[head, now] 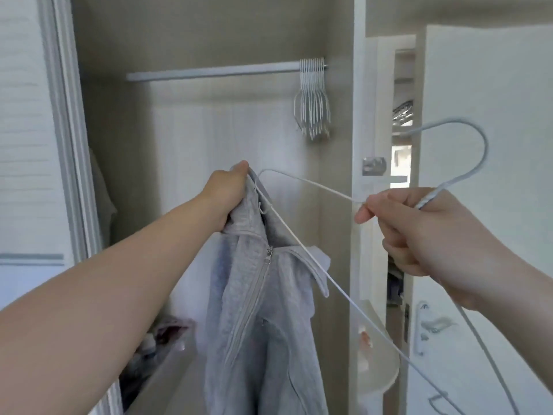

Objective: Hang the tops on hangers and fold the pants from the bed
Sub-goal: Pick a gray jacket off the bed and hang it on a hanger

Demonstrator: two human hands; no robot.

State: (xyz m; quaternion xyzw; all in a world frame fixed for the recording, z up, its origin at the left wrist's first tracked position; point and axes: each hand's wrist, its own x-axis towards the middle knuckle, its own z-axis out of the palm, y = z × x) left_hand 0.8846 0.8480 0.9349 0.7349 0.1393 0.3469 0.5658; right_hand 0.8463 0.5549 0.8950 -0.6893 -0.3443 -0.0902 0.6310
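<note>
place: home bedroom, likely | wardrobe rail (pixel 212 72) | spare hangers (pixel 312 106) | door handle (pixel 431 324)

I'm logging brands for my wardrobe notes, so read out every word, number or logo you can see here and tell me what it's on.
No readable text anywhere in this view.
The grey zip top: no label, print or logo shows; its zip pull is too small to show any mark.
The white hanger and the spare hangers on the rail: plain, no markings.

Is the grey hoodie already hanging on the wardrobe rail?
No, the left hand holds the hoodie below the rail, which carries only bare hangers.
</note>
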